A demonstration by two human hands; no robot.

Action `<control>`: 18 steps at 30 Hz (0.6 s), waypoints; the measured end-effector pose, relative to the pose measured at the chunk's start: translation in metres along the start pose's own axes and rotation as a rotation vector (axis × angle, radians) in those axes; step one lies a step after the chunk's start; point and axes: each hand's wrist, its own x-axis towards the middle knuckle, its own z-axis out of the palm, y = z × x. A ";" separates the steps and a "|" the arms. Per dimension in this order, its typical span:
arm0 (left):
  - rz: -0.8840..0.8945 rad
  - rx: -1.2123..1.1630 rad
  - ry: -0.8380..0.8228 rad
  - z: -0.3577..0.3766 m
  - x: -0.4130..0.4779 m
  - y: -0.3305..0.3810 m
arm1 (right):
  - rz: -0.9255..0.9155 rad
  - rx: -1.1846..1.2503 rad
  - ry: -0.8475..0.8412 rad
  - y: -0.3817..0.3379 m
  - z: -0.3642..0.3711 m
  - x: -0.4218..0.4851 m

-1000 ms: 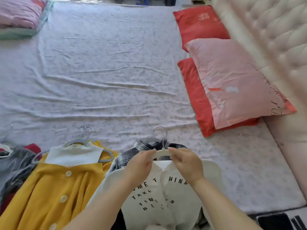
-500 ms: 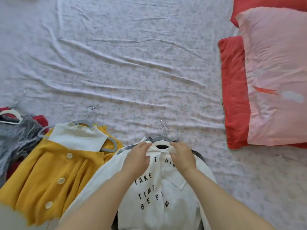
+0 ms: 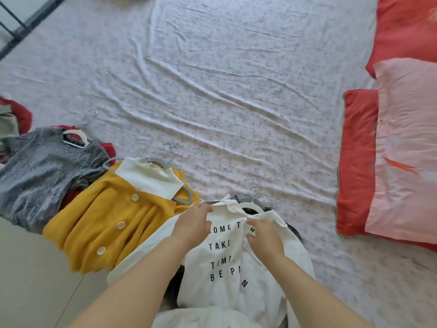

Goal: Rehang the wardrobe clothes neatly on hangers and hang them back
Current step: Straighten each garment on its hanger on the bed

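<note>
At the far left we see a dark metal frame (image 3: 16, 22) beyond the corner of the bed. Nearer, a red garment (image 3: 23, 114) lies at the left edge. Beside it a grey knit sweater (image 3: 42, 171) is spread on a white hanger (image 3: 73, 131), its metal hook pointing far.

Just right of the sweater lies a yellow cardigan (image 3: 99, 223) with pale buttons. A white high-neck top (image 3: 149, 178) sits inside it on a grey hanger (image 3: 183, 200). The near part of the cardigan hangs over the bed's edge above the pale floor (image 3: 23, 268).

Next comes the white shirt (image 3: 224, 261) with black lettering, flat on the near edge of the bed, on top of darker clothes. A white shirt hanger (image 3: 250, 205) shows in its open collar, with metal hooks pointing far.

The left grip (image 3: 192, 223) grasps the shirt at the left of the collar, fingers curled over the cloth by the shoulder. The right grip (image 3: 264, 235) grasps the shirt front just below the collar, fingers curled on the placket. Both forearms reach in from the near edge.

The wrinkled flowered bed sheet (image 3: 236, 91) fills the middle and far part of the view. At the right, two red pillows (image 3: 357, 162) lie on the sheet, well apart from the clothes. A pink pillow (image 3: 406, 150) rests on top of them.
</note>
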 end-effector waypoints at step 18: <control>-0.382 -0.108 0.343 -0.088 -0.207 -0.244 | -0.539 -0.576 -0.048 -0.262 0.097 -0.063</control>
